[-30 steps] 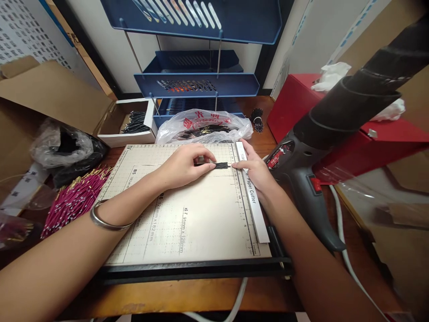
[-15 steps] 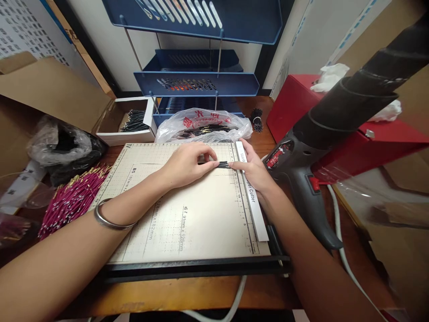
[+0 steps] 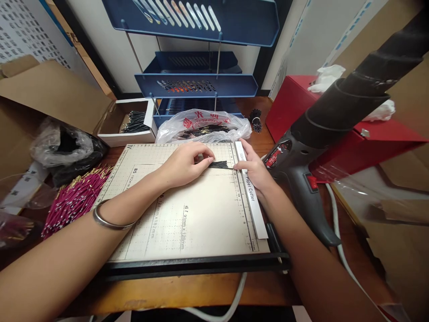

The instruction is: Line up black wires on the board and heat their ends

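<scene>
My left hand [image 3: 186, 166] rests on the cream, grid-printed board of a paper cutter [image 3: 214, 223], its thumb and fingers pinched on a small bundle of thin black cords [image 3: 218, 164]. The free ends of the cords point right, toward the white strip [image 3: 253, 197] along the cutter's right side. My right hand [image 3: 253, 169] reaches over that strip, with some fingers behind it. Its thumb tip meets the end of one cord that sticks out past the others. The far ends of the bundle are hidden under my left hand.
Magenta cords with gold tips [image 3: 78, 197] lie left of the board. Behind it are a white box of black cords [image 3: 125, 134], a plastic bag [image 3: 201, 120] and a blue tiered rack [image 3: 197, 85]. A heat gun [image 3: 308, 170] and red box [image 3: 284, 98] stand right.
My left hand has drawn slightly left with the bundle, so more of the cords shows. My right thumb has come away from most ends and touches a single cord.
</scene>
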The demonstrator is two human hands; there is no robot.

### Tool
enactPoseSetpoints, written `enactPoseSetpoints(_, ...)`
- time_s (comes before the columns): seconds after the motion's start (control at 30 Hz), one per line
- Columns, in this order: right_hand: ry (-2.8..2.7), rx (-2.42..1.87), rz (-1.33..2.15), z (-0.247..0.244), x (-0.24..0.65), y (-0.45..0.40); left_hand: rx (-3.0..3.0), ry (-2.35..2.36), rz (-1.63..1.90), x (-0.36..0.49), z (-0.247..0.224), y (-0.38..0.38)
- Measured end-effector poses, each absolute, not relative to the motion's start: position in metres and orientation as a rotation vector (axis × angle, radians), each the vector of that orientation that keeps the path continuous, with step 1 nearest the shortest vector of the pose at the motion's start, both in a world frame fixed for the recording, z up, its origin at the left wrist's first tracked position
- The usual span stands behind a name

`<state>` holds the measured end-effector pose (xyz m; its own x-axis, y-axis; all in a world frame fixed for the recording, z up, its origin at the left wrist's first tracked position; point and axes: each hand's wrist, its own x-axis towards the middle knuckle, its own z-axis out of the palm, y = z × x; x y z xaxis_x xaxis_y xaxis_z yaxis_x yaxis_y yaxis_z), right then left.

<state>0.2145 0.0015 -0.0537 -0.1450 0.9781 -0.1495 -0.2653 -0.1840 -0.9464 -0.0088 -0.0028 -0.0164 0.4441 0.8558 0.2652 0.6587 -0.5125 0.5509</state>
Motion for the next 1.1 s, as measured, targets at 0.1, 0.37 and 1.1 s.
enactPoseSetpoints(0.1,-1.017,-1.064,1.571,-0.0514,0.2146,-0.0003,2.347,1.249,0.732,-0.0111,-0.0170,-0.0021)
enactPoseSetpoints(0.37,-1.020,-1.041,1.579,-0.0489,0.2154,-0.0034,2.313,1.247,0.716,-0.0084,-0.0162,-0.0024)
enactPoseSetpoints(1.1,-1.058,-1.078,1.499,-0.0548,0.2122,-0.0009,2.279,1.252,0.727,-0.0082,-0.0168,-0.0011)
